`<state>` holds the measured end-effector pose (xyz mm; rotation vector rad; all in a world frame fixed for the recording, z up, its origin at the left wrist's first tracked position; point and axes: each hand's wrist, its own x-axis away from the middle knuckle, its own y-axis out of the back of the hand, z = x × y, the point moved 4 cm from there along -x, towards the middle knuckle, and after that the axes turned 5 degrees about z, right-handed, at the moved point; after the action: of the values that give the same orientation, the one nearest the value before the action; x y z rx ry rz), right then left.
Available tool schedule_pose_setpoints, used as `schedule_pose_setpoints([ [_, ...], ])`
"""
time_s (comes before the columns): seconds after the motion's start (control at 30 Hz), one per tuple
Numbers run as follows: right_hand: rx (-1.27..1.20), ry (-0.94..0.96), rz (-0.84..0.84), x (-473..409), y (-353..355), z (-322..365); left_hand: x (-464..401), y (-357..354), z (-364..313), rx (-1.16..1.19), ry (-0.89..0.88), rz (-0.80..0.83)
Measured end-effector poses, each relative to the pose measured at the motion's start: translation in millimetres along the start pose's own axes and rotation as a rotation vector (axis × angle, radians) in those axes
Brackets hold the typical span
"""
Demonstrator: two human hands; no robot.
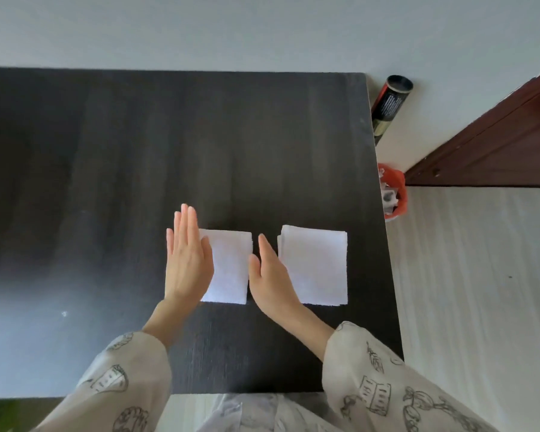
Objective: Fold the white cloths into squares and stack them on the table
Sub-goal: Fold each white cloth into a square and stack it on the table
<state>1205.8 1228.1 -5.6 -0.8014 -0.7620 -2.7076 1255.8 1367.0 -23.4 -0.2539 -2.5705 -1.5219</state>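
Observation:
A folded white cloth (229,266) lies flat on the dark table (106,182). My left hand (186,260) lies with straight fingers over its left edge. My right hand (270,275) stands on its edge against the cloth's right side, fingers straight. To the right sits a stack of folded white cloths (314,265), near the table's right edge, with its layered edges showing on the left side. My right hand lies between the single cloth and the stack.
Off the table's right edge, a black tube (390,104) leans against the wall and a red bag (393,191) with items sits on the floor. A brown door frame (496,135) stands at the far right. The table's front edge is close to my body.

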Motion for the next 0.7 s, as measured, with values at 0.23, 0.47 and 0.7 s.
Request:
schedule_pose_setpoints([
  [0.23,-0.245,-0.324,0.164,-23.4,-28.6,-11.2,-0.6,11.1,31.3,0.507,0.493,0.186],
  [0.47,-0.208,-0.301,0.188,-32.3,-35.6,-5.0,-3.3,5.1,27.1,0.520,0.518,0.202],
  [0.7,0.288,0.043,0.213,-70.0,-5.5,41.9,48.3,5.2,48.3,0.913,1.160,-0.162],
])
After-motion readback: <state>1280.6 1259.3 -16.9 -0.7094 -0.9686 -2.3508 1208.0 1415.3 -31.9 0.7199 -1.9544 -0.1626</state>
